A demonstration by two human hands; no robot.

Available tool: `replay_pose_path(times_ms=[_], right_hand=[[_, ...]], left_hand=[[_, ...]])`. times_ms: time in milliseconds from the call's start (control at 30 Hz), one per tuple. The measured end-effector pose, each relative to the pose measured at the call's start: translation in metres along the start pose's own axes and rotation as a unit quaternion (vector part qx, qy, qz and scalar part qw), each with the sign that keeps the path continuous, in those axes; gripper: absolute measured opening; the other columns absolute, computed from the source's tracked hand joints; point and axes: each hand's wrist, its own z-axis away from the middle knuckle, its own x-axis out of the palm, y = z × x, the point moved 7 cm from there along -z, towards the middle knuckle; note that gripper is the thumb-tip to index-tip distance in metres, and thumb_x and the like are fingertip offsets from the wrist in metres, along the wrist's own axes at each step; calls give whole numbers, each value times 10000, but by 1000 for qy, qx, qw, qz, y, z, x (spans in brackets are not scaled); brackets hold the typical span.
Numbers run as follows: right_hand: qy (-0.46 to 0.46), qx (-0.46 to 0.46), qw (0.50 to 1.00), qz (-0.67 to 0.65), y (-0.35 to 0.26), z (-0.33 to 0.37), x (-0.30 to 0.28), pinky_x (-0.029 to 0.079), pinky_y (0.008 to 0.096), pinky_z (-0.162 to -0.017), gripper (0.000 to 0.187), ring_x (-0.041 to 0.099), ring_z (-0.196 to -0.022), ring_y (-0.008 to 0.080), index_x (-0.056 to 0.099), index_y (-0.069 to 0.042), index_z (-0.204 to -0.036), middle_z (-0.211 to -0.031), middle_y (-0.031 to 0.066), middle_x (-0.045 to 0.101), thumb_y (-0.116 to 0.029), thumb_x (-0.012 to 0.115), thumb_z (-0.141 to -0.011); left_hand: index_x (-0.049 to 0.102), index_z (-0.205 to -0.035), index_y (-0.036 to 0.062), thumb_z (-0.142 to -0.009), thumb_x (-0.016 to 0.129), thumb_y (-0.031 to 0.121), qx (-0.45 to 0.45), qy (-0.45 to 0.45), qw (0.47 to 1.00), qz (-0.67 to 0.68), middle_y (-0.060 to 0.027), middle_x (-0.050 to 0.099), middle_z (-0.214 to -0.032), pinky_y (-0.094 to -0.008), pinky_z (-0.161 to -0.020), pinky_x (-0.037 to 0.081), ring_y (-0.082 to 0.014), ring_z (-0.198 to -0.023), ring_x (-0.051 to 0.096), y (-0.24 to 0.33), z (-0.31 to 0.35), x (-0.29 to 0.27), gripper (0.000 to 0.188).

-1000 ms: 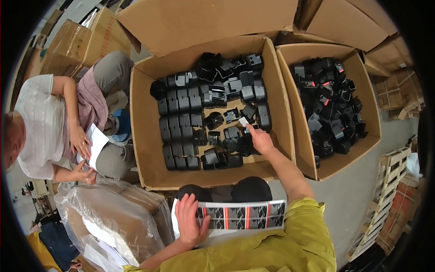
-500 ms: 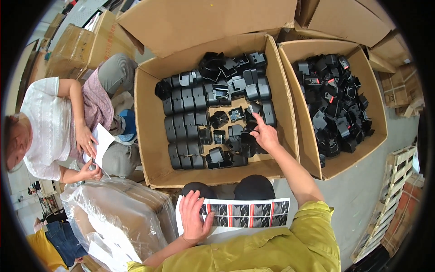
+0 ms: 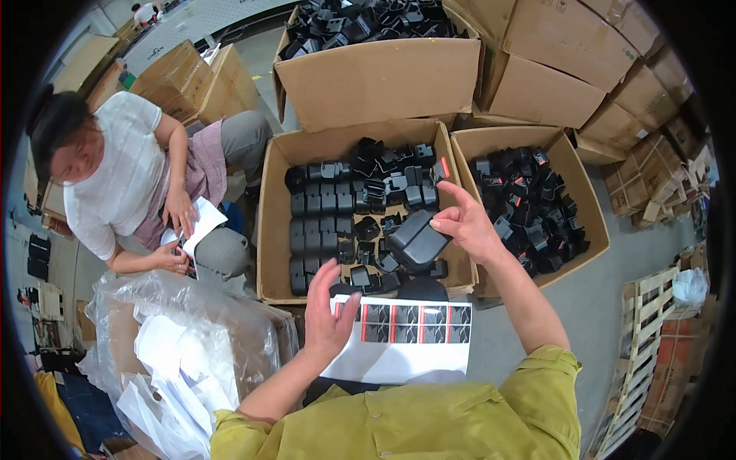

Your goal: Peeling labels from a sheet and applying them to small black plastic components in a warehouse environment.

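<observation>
My right hand (image 3: 465,222) holds a black plastic part (image 3: 416,240) above the front right corner of the middle cardboard box (image 3: 273,230), which is filled with rows of similar black parts (image 3: 322,222). My left hand (image 3: 328,313) rests with spread fingers on the left end of a white sheet of red and black stickers (image 3: 406,340) that lies on my lap. Both sleeves are yellow-green.
A second open box of black parts (image 3: 529,207) stands to the right, a third (image 3: 368,19) behind. A seated person in a white top (image 3: 115,176) handles white papers at left. A clear plastic bag of white papers (image 3: 176,345) lies at my lower left. Stacked cartons and a wooden pallet (image 3: 644,345) lie at right.
My right hand has lifted a black part out of the box and drawn it toward me. My view has tilted up; the left hand stays on the sticker sheet.
</observation>
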Motion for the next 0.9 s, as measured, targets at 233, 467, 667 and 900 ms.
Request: replay_pose_path(times_ms=[233,467,667,900], right_hand=[[-171,-68,982,36,-63,60,78,444,207,-641,682,547,-711,80,248,-67,-1311,-758,55,586,65,590,-736],[-16,-224,967,124,-83,105,87,410,197,-660,185,503,-810,71,539,-21,-899,-928,25,527,-20,628,-737],[-159,-11,981,-113,-37,135,131,452,211,-556,66,544,-598,86,547,-2,-793,-688,28,564,-33,603,-779],[-79,-22,994,-76,-15,134,131,463,202,-489,60,549,-549,78,557,17,-782,-639,42,573,-26,598,-781]], left_hand=[[448,-1124,-33,-856,506,81,-189,-186,827,496,-89,557,-1044,-255,-831,427,-114,-932,533,44,-8,12,297],[493,-1094,-27,-886,474,130,-233,-121,826,499,-52,583,-984,-229,-791,432,-84,-865,537,19,22,-7,261],[486,-1089,-11,-902,443,141,-197,-95,840,497,-38,583,-968,-215,-772,423,-76,-858,529,15,31,-13,245],[479,-1089,-19,-904,426,113,-170,-101,868,456,-42,575,-978,-212,-771,419,-74,-867,522,23,36,-17,233]])
